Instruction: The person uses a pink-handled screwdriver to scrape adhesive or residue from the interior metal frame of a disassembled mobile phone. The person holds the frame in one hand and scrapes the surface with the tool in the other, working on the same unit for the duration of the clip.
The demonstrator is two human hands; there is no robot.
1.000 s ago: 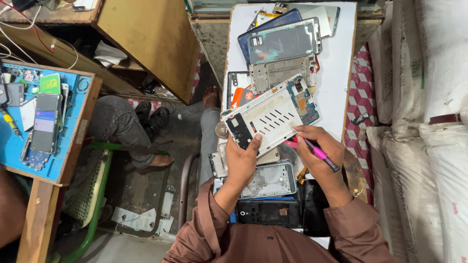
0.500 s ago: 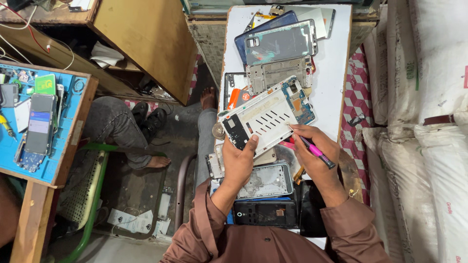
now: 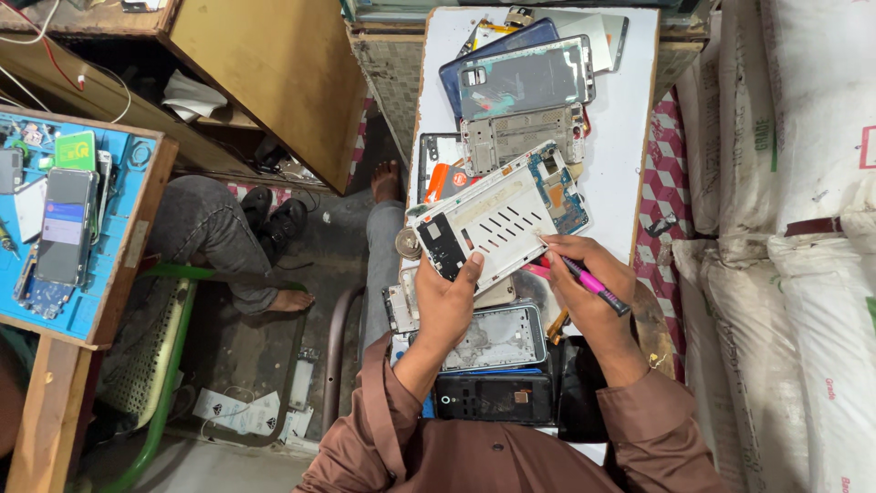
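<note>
left hand [image 3: 445,306] fingers gripping opened phone frame [image 3: 497,219] | right hand [image 3: 589,292] pinching pink screwdriver [image 3: 591,283] at frame's right edge | white table [image 3: 630,146]

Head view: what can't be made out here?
- Tip of the pink tool: hidden by the right hand.
- Underside of the opened phone frame: faces away; left hand covers its near corner.
- Circuit board parts: too small.
- Lower phones: overlapped by the pile.

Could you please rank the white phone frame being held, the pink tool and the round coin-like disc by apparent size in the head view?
1. white phone frame
2. pink tool
3. round disc
</note>
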